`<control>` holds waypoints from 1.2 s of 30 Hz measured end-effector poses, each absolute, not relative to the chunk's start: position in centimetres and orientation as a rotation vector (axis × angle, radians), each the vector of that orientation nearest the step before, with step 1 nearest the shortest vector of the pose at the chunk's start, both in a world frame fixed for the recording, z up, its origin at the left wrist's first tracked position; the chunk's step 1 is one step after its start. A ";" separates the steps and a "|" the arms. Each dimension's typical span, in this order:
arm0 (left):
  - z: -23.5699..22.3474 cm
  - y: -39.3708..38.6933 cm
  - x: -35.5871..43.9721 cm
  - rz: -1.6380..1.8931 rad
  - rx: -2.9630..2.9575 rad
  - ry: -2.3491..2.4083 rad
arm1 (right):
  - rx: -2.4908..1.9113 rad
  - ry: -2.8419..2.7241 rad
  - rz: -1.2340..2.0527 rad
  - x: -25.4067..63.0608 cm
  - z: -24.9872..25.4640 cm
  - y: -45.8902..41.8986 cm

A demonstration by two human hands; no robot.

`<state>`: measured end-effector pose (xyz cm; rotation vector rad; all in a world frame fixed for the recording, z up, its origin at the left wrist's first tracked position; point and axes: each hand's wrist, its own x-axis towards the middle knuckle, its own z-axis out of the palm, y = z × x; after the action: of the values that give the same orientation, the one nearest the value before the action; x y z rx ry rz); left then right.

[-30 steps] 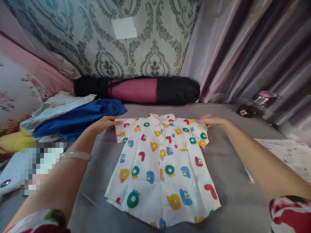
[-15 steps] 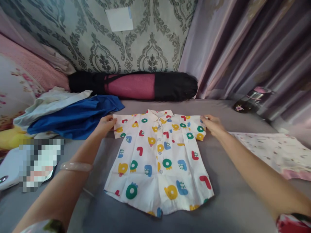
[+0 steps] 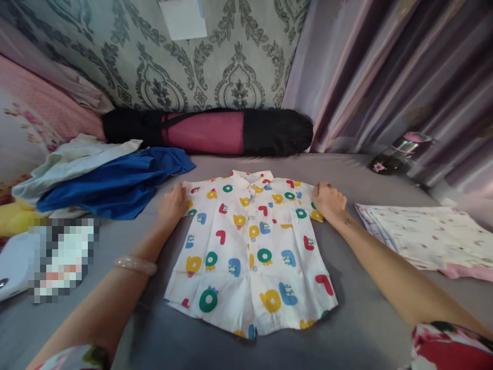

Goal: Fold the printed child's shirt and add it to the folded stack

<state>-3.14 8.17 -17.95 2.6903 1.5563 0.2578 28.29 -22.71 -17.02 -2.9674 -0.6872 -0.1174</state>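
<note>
A small white short-sleeved shirt (image 3: 227, 246) with colourful printed letters lies front up on the grey sheet (image 3: 370, 318), collar away from me and buttons down its middle. My left hand (image 3: 174, 202) is closed at the edge of the left-side sleeve. At the opposite sleeve my right hand (image 3: 330, 199) is closed too, its knuckles upward and its fingers curled over the cloth edge. The fingertips of both hands are partly hidden. Creases run down the shirt front, and its lower hem points toward me.
Blue cloth (image 3: 115, 180) and pale cloth (image 3: 77, 156) lie heaped at left, near a blurred-out phone-like object (image 3: 63, 262). A folded patterned cloth (image 3: 431, 231) is on the right. Behind are a black and pink rolled bag (image 3: 208, 132) and a pink-lidded glass pot (image 3: 400, 154).
Both hands have shifted slightly inward over the sleeve ends and curled from a fingertip pinch into a fuller closed shape. The shirt stays nearly in place; the view has tilted slightly.
</note>
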 end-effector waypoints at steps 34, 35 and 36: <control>-20.1 10.3 -4.0 0.895 2.445 1.414 | -2.663 -1.426 0.093 22.6 -18.8 -11.2; -20.2 10.5 -3.9 0.887 2.435 1.432 | -2.663 -1.422 0.085 22.7 -18.9 -11.2; -20.2 10.6 -3.8 0.875 2.426 1.446 | -2.664 -1.417 0.082 22.7 -19.0 -11.2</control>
<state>-3.83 10.63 -20.19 2.4262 1.4457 0.8748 22.74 -11.24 -18.96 -2.6636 -1.4168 0.0818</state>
